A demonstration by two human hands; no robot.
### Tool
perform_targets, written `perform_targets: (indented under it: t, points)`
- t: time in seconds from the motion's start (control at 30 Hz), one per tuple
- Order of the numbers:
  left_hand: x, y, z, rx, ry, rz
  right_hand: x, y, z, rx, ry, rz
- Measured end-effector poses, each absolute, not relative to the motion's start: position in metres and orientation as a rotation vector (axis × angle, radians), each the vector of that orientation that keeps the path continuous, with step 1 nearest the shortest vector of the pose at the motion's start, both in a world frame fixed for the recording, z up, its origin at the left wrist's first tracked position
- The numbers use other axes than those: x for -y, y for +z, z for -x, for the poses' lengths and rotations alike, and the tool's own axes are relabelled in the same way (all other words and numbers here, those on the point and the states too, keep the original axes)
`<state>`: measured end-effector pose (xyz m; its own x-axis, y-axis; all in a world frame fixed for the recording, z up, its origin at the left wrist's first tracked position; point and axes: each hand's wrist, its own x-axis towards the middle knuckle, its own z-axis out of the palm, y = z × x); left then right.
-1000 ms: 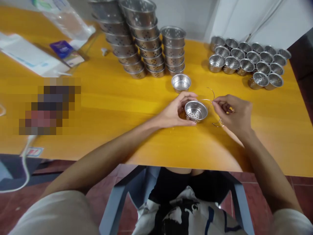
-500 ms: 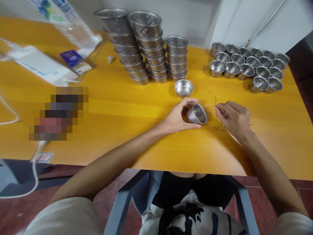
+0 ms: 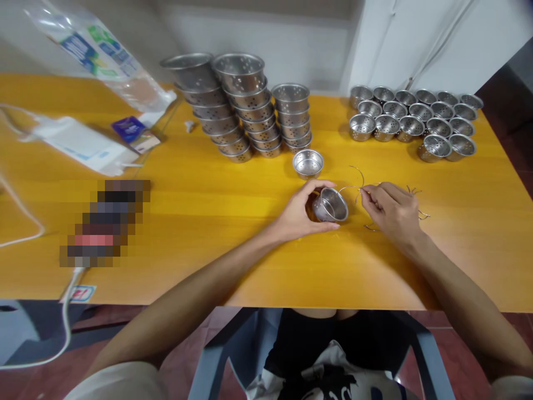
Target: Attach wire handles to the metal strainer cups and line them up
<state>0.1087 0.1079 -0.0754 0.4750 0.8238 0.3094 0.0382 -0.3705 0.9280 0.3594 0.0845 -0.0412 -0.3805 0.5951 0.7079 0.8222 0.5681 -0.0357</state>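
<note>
Yellow table: left hand grips tilted strainer cup; right hand pinches wire handle; stacked cups behind.

You have shiny perforated metal cups, thin bare wire, and a glossy, smooth yellow wood-look desk.
</note>
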Motion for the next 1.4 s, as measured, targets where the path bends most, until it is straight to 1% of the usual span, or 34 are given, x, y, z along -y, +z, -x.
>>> perform_targets:
  t: [0.27, 0.53, 0.73, 0.9, 0.97, 1.03, 1.17, 1.27, 1.33, 1.4]
  points:
    - [-0.11, -0.075, -0.107, -0.751, 1.024, -1.854, -0.081, -0.04, -0.355, 2.115, -0.502, 1.028]
    - [-0.109, -0.074, -0.107, -0.767, 1.007, -1.891, -0.082, -0.042, -0.351, 2.04, -0.489, 0.994]
    - [-0.107, -0.067, -0.107, -0.778, 0.947, -2.017, -0.079, -0.043, -0.348, 2.054, -0.6, 0.99]
    - [-0.106, -0.063, -0.109, -0.785, 0.883, -2.071, -0.076, -0.045, -0.342, 2.059, -0.543, 0.956]
    - [-0.106, -0.063, -0.11, -0.761, 0.876, -2.046, -0.074, -0.045, -0.34, 2.015, -0.409, 0.965]
    - [-0.106, -0.063, -0.11, -0.759, 0.864, -2.019, -0.073, -0.043, -0.338, 1.945, -0.162, 0.993]
    - [-0.107, -0.063, -0.109, -0.777, 0.835, -1.947, -0.075, -0.039, -0.341, 1.808, 0.559, 1.052]
    - [-0.108, -0.064, -0.107, -0.76, 0.822, -1.852, -0.079, -0.038, -0.345, 1.676, 1.067, 0.965]
    - [-0.108, -0.063, -0.106, -0.761, 0.798, -1.8, -0.081, -0.039, -0.346, 1.655, 1.211, 0.941]
    - [-0.109, -0.063, -0.105, -0.766, 0.762, -1.757, -0.082, -0.041, -0.346, 1.697, 1.221, 0.967]
